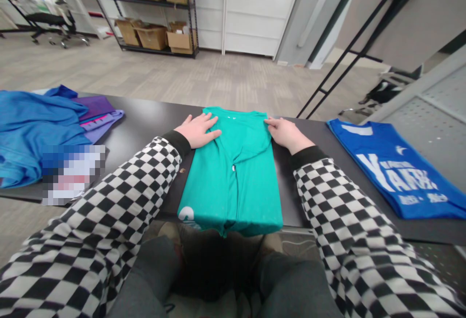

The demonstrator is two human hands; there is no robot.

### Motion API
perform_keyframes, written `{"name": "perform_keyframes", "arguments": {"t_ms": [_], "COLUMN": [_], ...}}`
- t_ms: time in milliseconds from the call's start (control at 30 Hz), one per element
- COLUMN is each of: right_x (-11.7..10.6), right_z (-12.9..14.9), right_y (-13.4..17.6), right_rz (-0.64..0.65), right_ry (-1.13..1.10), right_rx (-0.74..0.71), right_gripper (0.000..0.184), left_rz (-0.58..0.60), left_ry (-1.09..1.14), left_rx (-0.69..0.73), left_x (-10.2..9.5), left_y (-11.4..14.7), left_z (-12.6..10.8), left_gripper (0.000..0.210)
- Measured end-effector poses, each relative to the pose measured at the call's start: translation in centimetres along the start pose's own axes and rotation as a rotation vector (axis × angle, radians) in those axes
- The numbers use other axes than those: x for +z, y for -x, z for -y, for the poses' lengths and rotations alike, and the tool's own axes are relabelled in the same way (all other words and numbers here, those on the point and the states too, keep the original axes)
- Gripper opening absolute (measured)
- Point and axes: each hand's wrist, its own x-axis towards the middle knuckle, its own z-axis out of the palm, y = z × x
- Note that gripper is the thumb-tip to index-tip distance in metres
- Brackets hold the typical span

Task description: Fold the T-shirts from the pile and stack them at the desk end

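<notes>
Head view: rumpled blue cloth (32,119) lies heaped in soft folds at far left, beside smooth purple fabric (96,107), on a dark, sleek surface (145,121). Your left hand (196,131) rests flat, fingers (210,125) spread and gripping nothing, on the upper left edge of a teal shirt (207,177). Folded into a long rectangle creased down its middle, the shirt lies between your hands, its near end reaching past the surface's edge. At its upper right edge, your right hand (287,133) touches the fabric with bent fingers; whether they pinch it cannot be told. Farther right lies a flat, folded blue shirt (396,162) with white lettering.
</notes>
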Motion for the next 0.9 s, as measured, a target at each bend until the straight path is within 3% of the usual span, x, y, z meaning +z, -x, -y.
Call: {"name": "perform_keyframes", "arguments": {"t_ms": [133, 267, 367, 500, 700, 900], "right_x": [-0.7, -0.9, -0.6, -0.4, -0.6, -0.8], "right_z": [1.7, 3.8, 4.9, 5.3, 5.0, 5.2], "right_y": [0.4, 0.7, 0.7, 0.7, 0.9, 1.2], "right_rz": [-0.03, -0.101, 0.016, 0.199, 0.241, 0.248], "right_ry": [0.063, 0.054, 0.046, 0.125, 0.172, 0.194], "right_rx": [0.16, 0.025, -0.097, -0.048, 0.048, 0.098], "right_gripper": [0.05, 0.057, 0.063, 0.071, 0.078, 0.081], "left_rz": [-0.024, -0.091, -0.069, 0.004, 0.011, -0.022], "left_ry": [-0.006, -0.029, -0.055, -0.068, -0.07, -0.069], "left_rx": [-0.016, 0.012, 0.024, 0.003, -0.063, -0.247], "left_x": [0.1, -0.1, -0.1, 0.2, 0.1, -0.6], "left_y": [-0.3, -1.2, -2.1, -2.7, -2.3, -1.6], "left_z": [0.6, 0.9, 1.1, 1.6, 2.3, 2.8], "left_gripper": [0.086, 0.071, 0.068, 0.077, 0.079, 0.077]}}
